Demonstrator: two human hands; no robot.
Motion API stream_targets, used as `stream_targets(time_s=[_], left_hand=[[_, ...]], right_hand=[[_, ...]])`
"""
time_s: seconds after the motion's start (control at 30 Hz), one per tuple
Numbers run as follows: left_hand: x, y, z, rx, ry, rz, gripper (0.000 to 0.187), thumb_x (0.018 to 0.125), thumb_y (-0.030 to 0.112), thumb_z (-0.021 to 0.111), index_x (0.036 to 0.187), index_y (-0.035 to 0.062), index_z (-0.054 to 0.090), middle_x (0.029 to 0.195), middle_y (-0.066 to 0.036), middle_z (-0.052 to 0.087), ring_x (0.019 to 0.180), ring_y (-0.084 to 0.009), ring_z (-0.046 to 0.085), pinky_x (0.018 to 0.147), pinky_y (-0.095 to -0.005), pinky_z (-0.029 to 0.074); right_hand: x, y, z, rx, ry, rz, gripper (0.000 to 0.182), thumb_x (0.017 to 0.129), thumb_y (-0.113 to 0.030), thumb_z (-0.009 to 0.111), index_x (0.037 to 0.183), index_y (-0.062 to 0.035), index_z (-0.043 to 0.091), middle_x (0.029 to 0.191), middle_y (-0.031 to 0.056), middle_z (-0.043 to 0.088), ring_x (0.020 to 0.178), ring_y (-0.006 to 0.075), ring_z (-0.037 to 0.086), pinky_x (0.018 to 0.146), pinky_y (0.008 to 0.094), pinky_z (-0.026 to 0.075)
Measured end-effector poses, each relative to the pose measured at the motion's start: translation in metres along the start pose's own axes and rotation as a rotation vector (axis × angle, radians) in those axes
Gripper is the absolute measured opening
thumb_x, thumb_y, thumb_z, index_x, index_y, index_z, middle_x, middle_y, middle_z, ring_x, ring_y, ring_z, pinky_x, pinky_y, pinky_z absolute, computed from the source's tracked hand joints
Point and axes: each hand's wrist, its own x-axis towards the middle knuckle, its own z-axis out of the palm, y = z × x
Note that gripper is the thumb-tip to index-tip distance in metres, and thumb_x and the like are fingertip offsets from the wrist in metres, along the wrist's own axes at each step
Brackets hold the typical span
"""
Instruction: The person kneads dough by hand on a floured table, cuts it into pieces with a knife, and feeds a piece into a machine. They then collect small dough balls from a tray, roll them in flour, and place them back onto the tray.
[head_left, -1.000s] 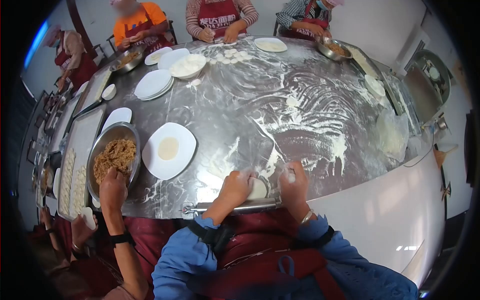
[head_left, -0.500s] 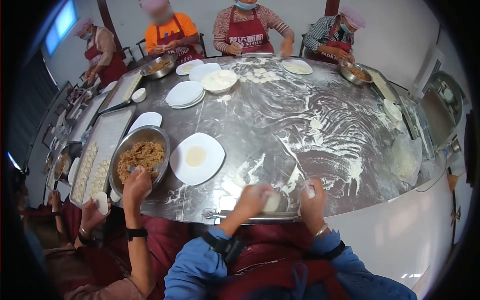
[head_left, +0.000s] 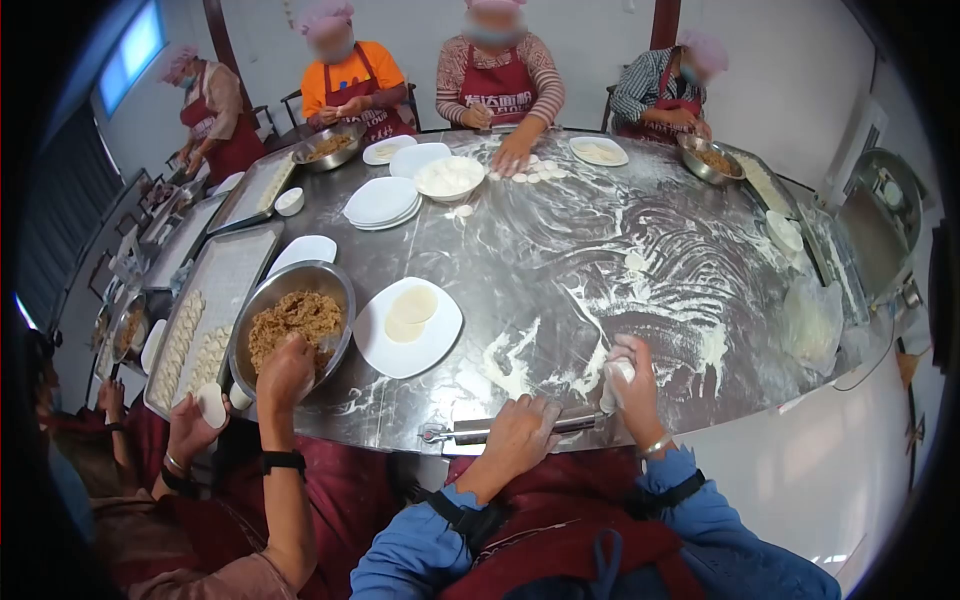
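Along the table's near edge lies a metal rolling pin (head_left: pixel 472 432). My left hand (head_left: pixel 523 432) is closed over its middle, fingers bent and pressed together. A little to the right, my right hand (head_left: pixel 636 388) is raised just above the edge, its floury fingers curled around a small white piece of dough (head_left: pixel 622 369). To the left of both hands, a white square plate (head_left: pixel 438 345) bears two thin round dough wrappers (head_left: pixel 408 318), partly overlapping.
At left, a co-worker's hand (head_left: pixel 286 372) reaches into a steel bowl (head_left: pixel 343 290) of brown filling; their other hand holds a wrapper (head_left: pixel 211 405). A tray (head_left: pixel 225 280) carries rows of dumplings. Flour streaks the table (head_left: pixel 560 280). Across it, co-workers sit near a flour bowl (head_left: pixel 450 178).
The wrapper near my left hand has left it, and the plate now shows two wrappers instead of one. My left hand has come down onto the rolling pin. My right hand has lifted slightly.
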Motion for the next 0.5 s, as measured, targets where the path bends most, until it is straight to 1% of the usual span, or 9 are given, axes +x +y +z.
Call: stream_targets(time_s=[0.03, 0.1, 0.17, 0.23, 0.3, 0.33, 0.37, 0.4, 0.5], left_hand=[[0.002, -0.002, 0.000, 0.000, 0.007, 0.003, 0.041, 0.069, 0.020, 0.072, 0.103, 0.0047, 0.056, 0.083, -0.013, 0.059, 0.076, -0.0320, 0.057, 0.070, -0.0416, 0.046], [0.009, -0.007, 0.000, -0.045, 0.072, -0.072, 0.039, 0.069, 0.018, 0.072, 0.101, 0.0036, 0.056, 0.084, -0.013, 0.057, 0.074, -0.0310, 0.056, 0.067, -0.0407, 0.045], [0.022, -0.009, -0.015, -0.097, 0.143, -0.153, 0.038, 0.069, 0.018, 0.072, 0.101, 0.0041, 0.056, 0.085, -0.014, 0.057, 0.077, -0.0309, 0.055, 0.069, -0.0406, 0.044], [0.035, -0.009, -0.036, -0.178, 0.254, -0.318, 0.040, 0.070, 0.019, 0.072, 0.102, 0.0027, 0.055, 0.087, -0.017, 0.056, 0.080, -0.0324, 0.055, 0.070, -0.0416, 0.043], [0.038, -0.022, -0.045, -0.191, 0.405, -0.370, 0.041, 0.073, 0.015, 0.071, 0.107, -0.0002, 0.054, 0.088, -0.016, 0.058, 0.081, -0.0297, 0.057, 0.072, -0.0393, 0.045], [0.038, -0.027, -0.051, -0.193, 0.399, -0.362, 0.041, 0.073, 0.015, 0.071, 0.107, -0.0002, 0.054, 0.088, -0.016, 0.058, 0.081, -0.0297, 0.057, 0.072, -0.0393, 0.045], [0.038, -0.031, -0.060, -0.355, 0.444, -0.457, 0.040, 0.075, 0.014, 0.069, 0.109, -0.0012, 0.053, 0.089, -0.015, 0.059, 0.080, -0.0272, 0.058, 0.072, -0.0374, 0.046], [0.038, -0.034, -0.067, -0.518, 0.488, -0.553, 0.040, 0.077, 0.012, 0.068, 0.111, -0.0021, 0.052, 0.090, -0.014, 0.060, 0.080, -0.0246, 0.059, 0.072, -0.0354, 0.046], [0.034, -0.035, -0.081, -0.470, 0.527, -0.554, 0.036, 0.080, 0.010, 0.065, 0.111, -0.0024, 0.051, 0.090, -0.013, 0.061, 0.078, -0.0200, 0.059, 0.071, -0.0323, 0.047]], right_hand=[[-0.009, -0.005, -0.002, -0.003, 0.001, -0.007, 0.031, 0.077, -0.003, 0.058, 0.107, -0.0030, 0.050, 0.099, 0.0102, 0.058, 0.094, 0.0176, 0.059, 0.080, 0.0308, 0.046], [-0.034, -0.016, -0.009, 0.286, -0.014, 0.036, 0.037, 0.077, -0.001, 0.058, 0.112, -0.0012, 0.047, 0.103, 0.0093, 0.054, 0.100, 0.0160, 0.055, 0.086, 0.0296, 0.043], [-0.063, 0.014, -0.014, -0.079, -0.231, 0.094, 0.039, 0.077, -0.002, 0.059, 0.114, -0.0017, 0.047, 0.107, 0.0112, 0.054, 0.103, 0.0234, 0.055, 0.090, 0.0337, 0.043], [-0.063, 0.014, 0.000, -0.330, -0.744, -0.314, 0.044, 0.081, -0.012, 0.059, 0.122, -0.0045, 0.044, 0.117, 0.0158, 0.052, 0.111, 0.0311, 0.050, 0.097, 0.0404, 0.038], [-0.065, -0.007, 0.033, -0.265, -1.077, -0.451, 0.049, 0.085, -0.024, 0.056, 0.129, -0.0084, 0.042, 0.128, 0.0198, 0.045, 0.118, 0.0358, 0.043, 0.101, 0.0453, 0.032], [-0.068, -0.014, 0.049, -0.245, -1.099, -0.556, 0.050, 0.086, -0.027, 0.055, 0.130, -0.0094, 0.042, 0.132, 0.0202, 0.042, 0.121, 0.0356, 0.041, 0.102, 0.0451, 0.031], [-0.069, -0.019, 0.063, -0.224, -1.121, -0.664, 0.050, 0.087, -0.029, 0.053, 0.132, -0.0105, 0.041, 0.135, 0.0205, 0.039, 0.123, 0.0354, 0.039, 0.104, 0.0448, 0.029], [-0.066, -0.019, 0.073, -0.224, -1.116, -0.666, 0.050, 0.087, -0.029, 0.053, 0.132, -0.0105, 0.041, 0.135, 0.0205, 0.039, 0.123, 0.0354, 0.039, 0.104, 0.0448, 0.029], [-0.039, -0.007, 0.086, -0.550, -1.087, -0.573, 0.051, 0.088, -0.031, 0.051, 0.132, -0.0077, 0.040, 0.138, 0.0199, 0.035, 0.123, 0.0364, 0.038, 0.103, 0.0436, 0.029]])
